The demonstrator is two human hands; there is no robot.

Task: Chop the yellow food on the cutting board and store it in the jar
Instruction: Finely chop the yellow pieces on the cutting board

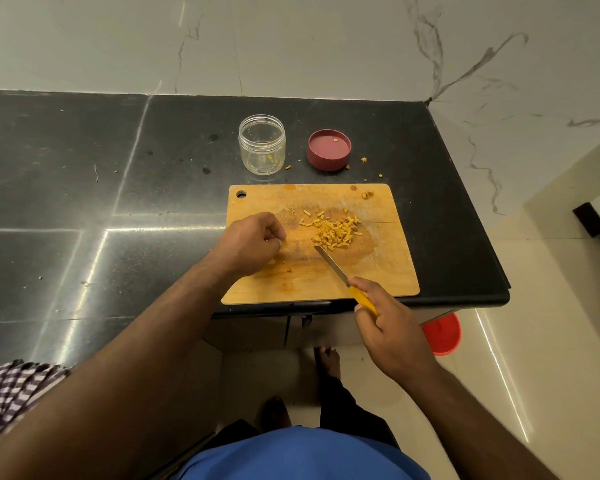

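Right hand (383, 317) curled round the yellow-handled knife (343, 275), slim steel blade tipped toward the chopped yellow food (335, 232), short stick-like bits heaped mid cutting board (378, 271) | left hand (253, 242) pinching a small yellow piece (284, 243) on the stained wooden board | clear round jar (262, 144), uncapped, beyond it | maroon lid (329, 148) upturned beside it | glossy black stone counter (84, 202)

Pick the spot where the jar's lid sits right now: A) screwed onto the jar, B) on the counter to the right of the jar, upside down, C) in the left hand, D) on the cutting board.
B: the pink lid lies hollow side up on the black counter, right of the open jar.
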